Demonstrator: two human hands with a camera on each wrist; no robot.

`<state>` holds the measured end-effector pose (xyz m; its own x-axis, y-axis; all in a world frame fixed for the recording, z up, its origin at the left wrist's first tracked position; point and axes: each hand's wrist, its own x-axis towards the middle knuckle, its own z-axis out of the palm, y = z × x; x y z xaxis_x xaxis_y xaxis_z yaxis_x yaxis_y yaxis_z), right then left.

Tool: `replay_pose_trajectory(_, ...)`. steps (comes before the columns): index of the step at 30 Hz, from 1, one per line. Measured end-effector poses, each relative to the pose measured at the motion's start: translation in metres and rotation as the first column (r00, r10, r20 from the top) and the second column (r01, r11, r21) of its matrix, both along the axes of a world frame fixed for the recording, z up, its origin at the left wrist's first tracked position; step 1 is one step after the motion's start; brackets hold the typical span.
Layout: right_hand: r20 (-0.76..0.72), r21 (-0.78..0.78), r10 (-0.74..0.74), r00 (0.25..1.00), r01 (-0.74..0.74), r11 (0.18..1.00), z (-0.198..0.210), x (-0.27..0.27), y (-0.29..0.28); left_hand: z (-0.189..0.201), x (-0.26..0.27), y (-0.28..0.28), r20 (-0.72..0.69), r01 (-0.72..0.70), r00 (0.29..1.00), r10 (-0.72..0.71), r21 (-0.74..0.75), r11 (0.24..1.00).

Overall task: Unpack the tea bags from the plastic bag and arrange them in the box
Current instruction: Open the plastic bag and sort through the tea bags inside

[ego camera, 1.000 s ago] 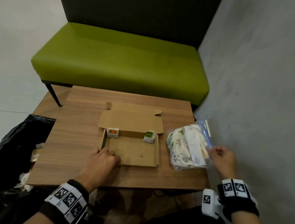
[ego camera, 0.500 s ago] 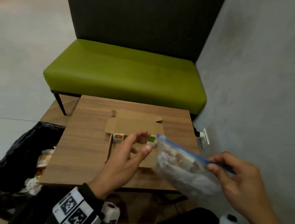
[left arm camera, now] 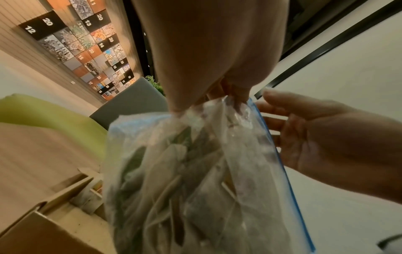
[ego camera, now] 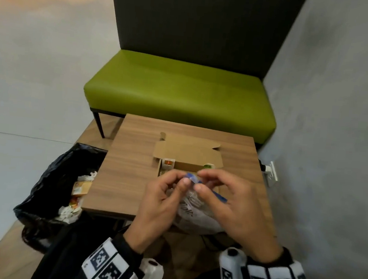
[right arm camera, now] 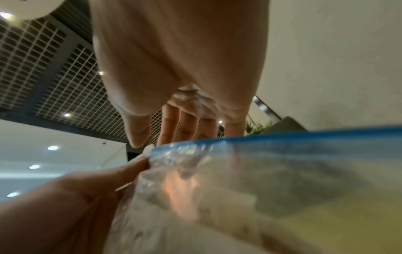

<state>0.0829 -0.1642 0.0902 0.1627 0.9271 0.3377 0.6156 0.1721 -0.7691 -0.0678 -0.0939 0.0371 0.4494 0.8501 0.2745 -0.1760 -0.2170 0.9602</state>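
Note:
A clear plastic bag point(ego camera: 194, 215) with a blue zip strip, full of tea bags, hangs above the table's front edge. My left hand point(ego camera: 183, 182) pinches its top corner. My right hand point(ego camera: 199, 181) pinches the zip strip beside it. In the left wrist view the bag point(left arm camera: 195, 171) dangles from my left fingertips point(left arm camera: 237, 98), with the right hand point(left arm camera: 326, 137) alongside the strip. Behind my hands lies the open cardboard box point(ego camera: 186, 155). An orange-labelled tea bag point(ego camera: 168, 162) and a green-labelled one point(ego camera: 207, 166) stand at its back corners. The box floor is mostly hidden.
The box lies on a small wooden table point(ego camera: 128, 168). A black rubbish bag point(ego camera: 60, 184) with paper scraps stands open at the table's left. A green bench point(ego camera: 180, 90) is behind. A grey wall with an outlet point(ego camera: 271, 173) runs close on the right.
My right hand lifted the bag off the table's right side and brought it to the middle. My left hand left the box's front edge and took hold of the bag's top.

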Motion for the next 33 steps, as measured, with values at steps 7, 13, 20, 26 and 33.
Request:
replay_pose_trajectory(7, 0.167, 0.042, -0.012, 0.986, 0.005, 0.999, -0.011, -0.017, 0.026, 0.0, -0.01, 0.006, 0.009, -0.11, 0.994, 0.11, -0.028, 0.994)
replay_pose_trajectory(13, 0.375, 0.018, -0.033, 0.926, 0.028, 0.999, -0.013, -0.014, 0.023, -0.001, -0.016, 0.008, 0.081, -0.25, 0.961, 0.264, -0.149, 0.957)
replay_pose_trajectory(20, 0.441, -0.059, -0.094, 0.893, 0.133, 0.989, -0.038, 0.04, -0.013, -0.011, -0.044, 0.015, 0.145, -0.387, 0.892, 0.429, -0.249, 0.888)
replay_pose_trajectory(26, 0.159, 0.016, -0.456, 0.876, 0.459, 0.888, -0.052, 0.01, -0.046, -0.023, -0.029, -0.012, 0.18, -0.303, 0.902, 0.392, -0.38, 0.874)
replay_pose_trajectory(33, 0.058, -0.095, -0.727, 0.684, 0.729, 0.678, -0.053, -0.011, -0.068, -0.026, -0.024, -0.033, 0.197, -0.247, 0.92, 0.339, -0.38, 0.891)
